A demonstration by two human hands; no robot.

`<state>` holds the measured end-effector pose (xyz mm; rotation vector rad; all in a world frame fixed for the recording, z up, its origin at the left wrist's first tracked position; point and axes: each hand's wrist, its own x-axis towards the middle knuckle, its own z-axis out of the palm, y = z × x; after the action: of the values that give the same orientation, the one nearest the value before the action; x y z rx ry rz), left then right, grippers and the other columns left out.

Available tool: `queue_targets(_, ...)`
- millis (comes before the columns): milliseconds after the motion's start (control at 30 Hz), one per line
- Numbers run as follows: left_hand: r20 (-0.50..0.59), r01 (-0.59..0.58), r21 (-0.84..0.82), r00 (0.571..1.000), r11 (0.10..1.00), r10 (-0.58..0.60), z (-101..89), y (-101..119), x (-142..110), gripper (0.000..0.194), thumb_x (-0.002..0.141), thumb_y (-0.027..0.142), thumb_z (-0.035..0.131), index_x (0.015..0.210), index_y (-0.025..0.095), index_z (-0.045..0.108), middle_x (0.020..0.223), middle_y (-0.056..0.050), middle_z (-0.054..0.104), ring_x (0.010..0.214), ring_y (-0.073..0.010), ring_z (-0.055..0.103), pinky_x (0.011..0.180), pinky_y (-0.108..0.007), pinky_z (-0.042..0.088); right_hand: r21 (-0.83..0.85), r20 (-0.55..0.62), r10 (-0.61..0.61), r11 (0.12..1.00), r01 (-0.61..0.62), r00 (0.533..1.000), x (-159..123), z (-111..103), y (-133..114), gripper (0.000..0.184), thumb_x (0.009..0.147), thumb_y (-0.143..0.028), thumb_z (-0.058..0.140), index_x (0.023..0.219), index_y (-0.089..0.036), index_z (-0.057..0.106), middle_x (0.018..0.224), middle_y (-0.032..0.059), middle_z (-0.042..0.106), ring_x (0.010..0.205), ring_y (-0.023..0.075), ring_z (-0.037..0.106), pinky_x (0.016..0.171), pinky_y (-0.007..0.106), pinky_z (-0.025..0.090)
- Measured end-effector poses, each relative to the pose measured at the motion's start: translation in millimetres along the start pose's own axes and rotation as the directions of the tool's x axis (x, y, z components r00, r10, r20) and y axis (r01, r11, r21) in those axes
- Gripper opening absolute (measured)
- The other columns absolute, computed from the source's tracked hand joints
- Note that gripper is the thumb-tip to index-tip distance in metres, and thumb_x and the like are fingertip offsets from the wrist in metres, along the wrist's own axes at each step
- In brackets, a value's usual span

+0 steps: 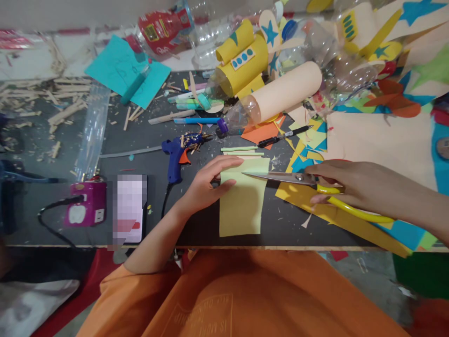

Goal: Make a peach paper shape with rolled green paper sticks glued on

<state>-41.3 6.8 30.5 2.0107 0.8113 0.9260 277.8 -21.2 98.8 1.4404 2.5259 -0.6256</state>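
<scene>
My left hand (203,185) grips the left edge of a pale yellow-green sheet of paper (241,213), thumb on top. My right hand (361,180) is wrapped round the yellow handles of a pair of scissors (289,177). Their blades look closed or nearly so, pointing left, with the tip over the upper part of the sheet. Just beyond the paper lie thin pale green paper strips (242,149). A black pen (284,136) rests farther back, and yellow card (336,213) sits below my right hand.
Left of my hand lie a blue glue gun (173,159), a phone (130,206) and a magenta power block (86,203) with a cord. Plastic bottles, one wrapped in peach paper (289,91), crowd the back. Wood scraps (66,112) litter the far left; coloured paper covers the right.
</scene>
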Motion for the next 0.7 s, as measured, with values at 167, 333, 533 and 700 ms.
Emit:
queue_targets(167, 0.010, -0.013, 0.006, 1.000, 1.000, 0.013, 1.3, 2.1, 0.3, 0.034, 0.088, 0.020, 0.065, 0.122, 0.019, 0.062, 0.121, -0.012, 0.068, 0.117, -0.0207, 0.063, 0.099, -0.035, 0.051, 0.027, 0.033, 0.025, 0.999, -0.026, 0.999, 3.2, -1.3, -4.3, 0.073, 0.088, -0.074, 0.025, 0.119, -0.021, 0.065, 0.096, 0.0135, 0.071, 0.078, 0.0282, 0.068, 0.059, 0.034, 0.049)
queue_targets(333, 0.037, -0.032, 0.008, 0.999, 0.999, 0.031, 3.6, 3.5, 0.0, 0.033, 0.089, 0.019, 0.062, 0.122, 0.018, 0.062, 0.120, -0.012, 0.068, 0.116, -0.0208, 0.063, 0.098, -0.035, 0.052, 0.121, 0.144, 0.026, 0.992, -0.044, 0.989, 9.0, -4.4, -11.3, 0.064, 0.090, -0.067, 0.035, 0.127, -0.020, 0.058, 0.119, 0.0159, 0.067, 0.099, 0.0321, 0.067, 0.075, 0.040, 0.052)
queue_targets(533, 0.040, -0.053, -0.005, 0.998, 0.999, 0.053, 4.3, 2.2, -0.3, 0.035, 0.089, 0.018, 0.062, 0.124, 0.019, 0.061, 0.120, -0.012, 0.068, 0.117, -0.0206, 0.062, 0.098, -0.035, 0.052, 0.156, 0.147, 0.043, 0.985, -0.066, 0.988, 15.9, 0.3, -16.8, 0.064, 0.086, -0.070, 0.038, 0.121, -0.022, 0.060, 0.108, 0.0138, 0.070, 0.090, 0.0321, 0.067, 0.068, 0.039, 0.051)
queue_targets(700, 0.033, -0.038, 0.001, 0.999, 0.999, 0.038, 3.3, 3.1, -0.2, 0.035, 0.089, 0.019, 0.062, 0.124, 0.020, 0.061, 0.121, -0.012, 0.068, 0.117, -0.0214, 0.063, 0.098, -0.037, 0.052, 0.158, 0.132, 0.075, 0.983, -0.096, 0.988, 16.5, 3.6, -16.3, 0.064, 0.083, -0.071, 0.043, 0.123, -0.024, 0.061, 0.108, 0.0123, 0.072, 0.090, 0.0325, 0.068, 0.068, 0.039, 0.051)
